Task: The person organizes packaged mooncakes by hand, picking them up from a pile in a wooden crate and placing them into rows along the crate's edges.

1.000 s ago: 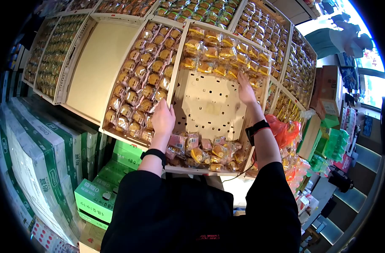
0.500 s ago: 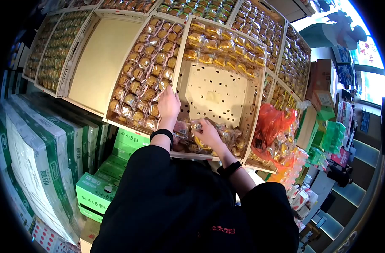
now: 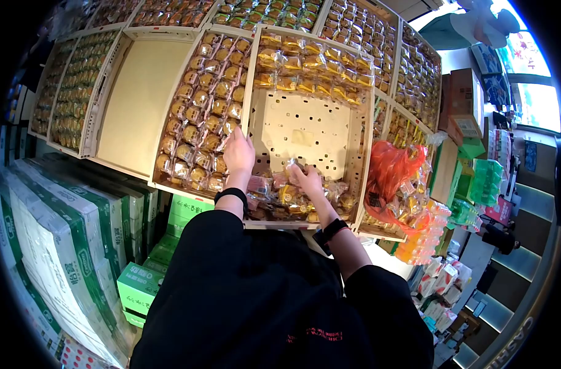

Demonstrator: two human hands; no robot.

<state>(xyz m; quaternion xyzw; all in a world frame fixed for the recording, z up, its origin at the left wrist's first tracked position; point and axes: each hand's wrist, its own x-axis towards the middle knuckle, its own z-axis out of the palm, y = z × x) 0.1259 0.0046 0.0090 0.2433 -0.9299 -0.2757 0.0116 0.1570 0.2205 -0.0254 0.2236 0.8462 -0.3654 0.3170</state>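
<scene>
My left hand (image 3: 239, 154) is at the partition between two wooden bins, its fingers drawn together against the right column of wrapped round pastries (image 3: 200, 97). What its fingertips hold, if anything, is hidden. My right hand (image 3: 307, 179) is over the near end of the half-filled bin (image 3: 280, 126), its fingers pinched on a wrapped pastry (image 3: 293, 165) whose clear film pokes up past them. Beneath that hand lies a loose pile of wrapped pastries (image 3: 260, 184), some with yellow labels. Rows of yellow-labelled packs (image 3: 317, 63) line the bin's far end.
A pale bare-bottomed bin (image 3: 146, 101) is at the left. Filled bins (image 3: 88, 86) surround it. A red plastic bag (image 3: 392, 169) rests on packs at the right. Green boxes (image 3: 139, 288) and white-green cartons (image 3: 53, 227) stand at lower left; a cardboard box (image 3: 466, 101) is at right.
My right hand has moved up from the pile's yellow-labelled pack and pinches clear film. My left hand stays by the partition. The whole view has shifted slightly left.
</scene>
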